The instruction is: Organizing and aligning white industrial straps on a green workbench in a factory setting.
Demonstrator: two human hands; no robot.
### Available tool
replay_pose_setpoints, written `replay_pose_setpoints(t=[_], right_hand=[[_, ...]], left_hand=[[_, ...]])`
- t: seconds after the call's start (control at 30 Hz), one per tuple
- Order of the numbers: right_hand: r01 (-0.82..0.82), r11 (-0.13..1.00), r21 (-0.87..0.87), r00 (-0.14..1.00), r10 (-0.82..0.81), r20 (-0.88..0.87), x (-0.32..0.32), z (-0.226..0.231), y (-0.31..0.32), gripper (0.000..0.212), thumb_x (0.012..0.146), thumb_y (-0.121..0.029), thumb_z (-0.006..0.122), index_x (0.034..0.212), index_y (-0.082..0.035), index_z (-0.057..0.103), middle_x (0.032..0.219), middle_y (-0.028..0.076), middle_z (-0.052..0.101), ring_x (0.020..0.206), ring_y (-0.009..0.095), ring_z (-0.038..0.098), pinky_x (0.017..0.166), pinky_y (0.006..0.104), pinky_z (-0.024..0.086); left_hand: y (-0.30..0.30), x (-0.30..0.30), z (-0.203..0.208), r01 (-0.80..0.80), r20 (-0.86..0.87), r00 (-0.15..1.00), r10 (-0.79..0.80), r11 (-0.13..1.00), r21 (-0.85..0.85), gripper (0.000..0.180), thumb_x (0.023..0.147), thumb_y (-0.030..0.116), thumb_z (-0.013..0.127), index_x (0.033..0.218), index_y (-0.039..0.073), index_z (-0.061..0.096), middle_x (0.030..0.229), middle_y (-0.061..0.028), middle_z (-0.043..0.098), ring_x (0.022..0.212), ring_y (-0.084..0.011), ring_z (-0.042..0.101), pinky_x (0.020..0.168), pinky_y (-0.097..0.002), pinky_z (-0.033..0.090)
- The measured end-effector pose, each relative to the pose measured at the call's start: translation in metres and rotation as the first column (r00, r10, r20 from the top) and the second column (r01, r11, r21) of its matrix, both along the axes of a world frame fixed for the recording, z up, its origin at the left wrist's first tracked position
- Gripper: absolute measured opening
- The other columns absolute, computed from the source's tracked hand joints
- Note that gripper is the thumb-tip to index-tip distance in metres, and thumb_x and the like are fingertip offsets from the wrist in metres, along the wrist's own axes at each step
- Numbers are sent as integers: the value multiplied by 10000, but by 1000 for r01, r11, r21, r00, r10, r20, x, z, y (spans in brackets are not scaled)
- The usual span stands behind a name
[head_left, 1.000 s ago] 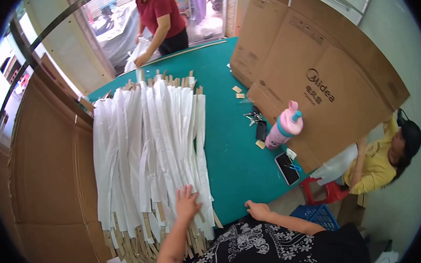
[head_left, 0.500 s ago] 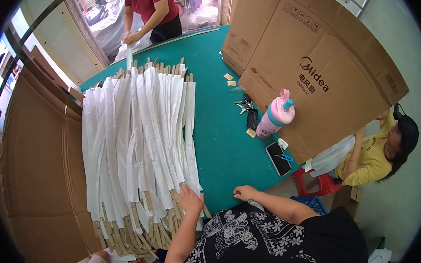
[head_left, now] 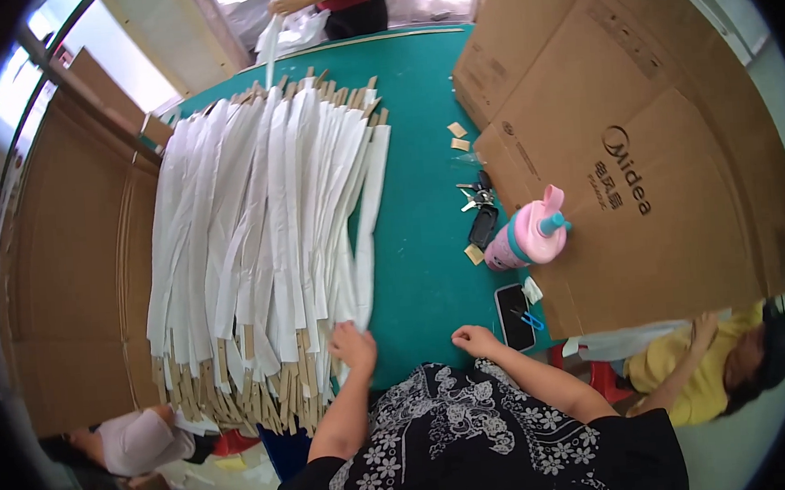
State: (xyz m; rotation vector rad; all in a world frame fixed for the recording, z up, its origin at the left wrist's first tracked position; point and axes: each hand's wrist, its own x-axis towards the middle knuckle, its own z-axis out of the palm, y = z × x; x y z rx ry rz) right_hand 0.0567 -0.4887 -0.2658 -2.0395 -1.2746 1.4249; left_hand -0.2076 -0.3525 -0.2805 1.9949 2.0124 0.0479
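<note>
White strips (head_left: 266, 199), brown-ended, laid along the left of the green table (head_left: 419, 234)

Left hand (head_left: 352, 343) at the rightmost strips' near end, whether gripping or resting, cannot tell; right hand (head_left: 474, 339) loosely curled at the table's near edge, beside the phone (head_left: 509, 314); beyond, pink bottle (head_left: 530, 235) and keys (head_left: 477, 197); carton (head_left: 675, 243) at right; co-worker's hands (head_left: 287, 5) at a strip's far end.

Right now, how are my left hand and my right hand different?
Your left hand is at the near ends of the white strips, while your right hand is apart from them, close to the phone. The left hand's fingers reach forward onto the strips, though I can't tell whether they grip one; the right hand's fingers are curled in, with nothing visible held. Both are bare and at the near side of the green table.
</note>
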Motion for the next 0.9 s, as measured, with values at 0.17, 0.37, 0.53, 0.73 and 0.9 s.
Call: replay_pose_setpoints(t=[0.17, 0.37, 0.53, 0.73, 0.9], right_hand=[[-35, 998, -57, 999, 34, -25, 14, -8, 26, 265, 850, -302, 669, 993, -80, 688, 901, 80, 697, 825, 187, 661, 740, 322, 520], [138, 990, -10, 989, -138, 45, -7, -7, 90, 330, 833, -376, 661, 966, -75, 687, 911, 103, 702, 860, 256, 673, 770, 371, 524], [240, 970, -24, 912, -217, 349, -51, 13, 154, 493, 773, -467, 702, 1040, -64, 602, 1037, 119, 657, 969, 300, 641, 789, 423, 515], [168, 986, -20, 954, -157, 257, -55, -15, 200, 362, 728, -277, 723, 969, -61, 561, 973, 131, 632, 943, 326, 631, 770, 446, 509], [413, 877, 246, 861, -464, 209, 26, -32, 178, 385, 732, -164, 728, 1047, -45, 541, 833, 107, 599, 767, 302, 610, 698, 414, 497]], left_hand=[[-36, 49, 11, 181, 87, 978, -189, 979, 91, 544, 694, 330, 780, 1120, 82, 549, 1257, -142, 492, 1231, -326, 408, 974, -514, 324], [-21, 15, 27, 125, 120, 986, -116, 990, -70, 347, 771, 382, 718, 928, 89, 622, 1022, -99, 594, 1011, -301, 560, 840, -462, 417], [-5, 2, 25, -9, 301, 949, 96, 961, -278, 315, 872, 362, 609, 939, 55, 602, 831, -178, 615, 790, -362, 605, 696, -452, 466], [25, -26, 35, -168, 563, 776, 284, 954, -250, 284, 934, 300, 548, 955, 23, 605, 805, -188, 650, 724, -317, 636, 657, -392, 475], [33, -40, 54, -147, 641, 649, 409, 894, -422, 277, 938, 273, 563, 1012, 26, 662, 793, -126, 689, 710, -174, 649, 614, -336, 479]])
